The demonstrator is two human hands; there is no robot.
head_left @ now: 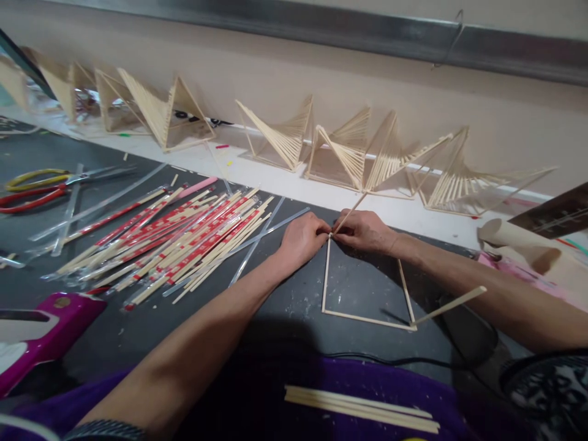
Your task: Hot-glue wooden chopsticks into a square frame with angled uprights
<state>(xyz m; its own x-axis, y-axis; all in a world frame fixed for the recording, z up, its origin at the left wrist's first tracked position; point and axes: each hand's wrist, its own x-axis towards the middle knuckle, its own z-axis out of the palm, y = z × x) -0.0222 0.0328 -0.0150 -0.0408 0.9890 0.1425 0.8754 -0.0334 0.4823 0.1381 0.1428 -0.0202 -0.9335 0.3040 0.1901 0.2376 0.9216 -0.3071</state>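
A square frame of wooden chopsticks (pixel 367 317) lies on the dark tabletop in front of me. One chopstick (pixel 449 306) stands slanted from its near right corner. At the far left corner my right hand (pixel 370 231) pinches another chopstick (pixel 353 211), which tilts up and to the right. My left hand (pixel 302 236) has its fingertips pressed together at the same corner, against the joint. A whitish blob, perhaps glue, shows there. The fingers partly hide this joint, and my right hand covers the frame's far side.
Wrapped chopsticks (pixel 184 239) and clear glue sticks (pixel 257 245) lie left. Beyond are pliers (pixel 37 187); a magenta glue gun (pixel 55 331) is near left. Twisted stick models (pixel 280 135) line the wall. Loose chopsticks (pixel 362 407) rest on purple cloth (pixel 390 376). A black cord (pixel 404 361) crosses the near edge.
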